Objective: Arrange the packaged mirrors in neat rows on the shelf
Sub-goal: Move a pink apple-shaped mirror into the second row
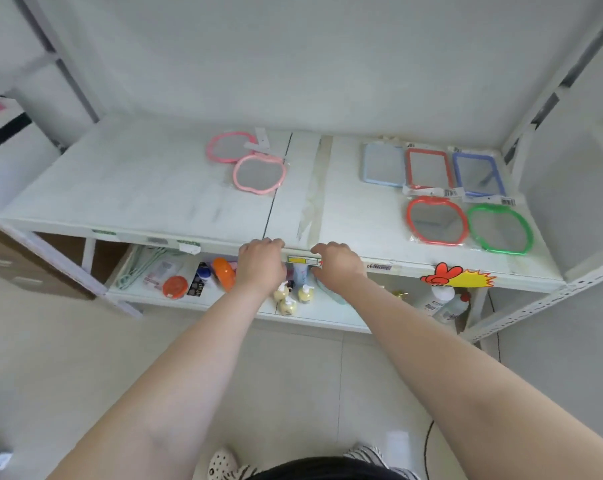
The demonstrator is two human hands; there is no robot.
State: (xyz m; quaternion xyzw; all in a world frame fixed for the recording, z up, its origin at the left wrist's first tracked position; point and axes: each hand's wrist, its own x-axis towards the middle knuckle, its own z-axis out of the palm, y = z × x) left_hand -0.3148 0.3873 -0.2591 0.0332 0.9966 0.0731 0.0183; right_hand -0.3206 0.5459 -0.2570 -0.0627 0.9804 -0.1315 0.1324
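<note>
I see two pink apple-shaped mirrors (248, 162) overlapping mid-shelf (120, 188). At right, pale blue (383, 164), red (429, 168) and blue (477, 173) rectangular mirrors form a row behind red (435, 220) and green (500, 228) apple-shaped ones.

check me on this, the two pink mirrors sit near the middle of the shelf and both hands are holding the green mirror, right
Not quite. In the head view the two pink mirrors do sit near the middle, but the left hand and right hand rest empty at the shelf front edge; the green mirror lies untouched.

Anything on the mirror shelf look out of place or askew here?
Yes. Two pink mirrors lie overlapped and skewed mid-shelf, apart from the tidy group at the right: light blue, red and blue rectangles, with a red and green apple-shaped mirror in front.
</note>
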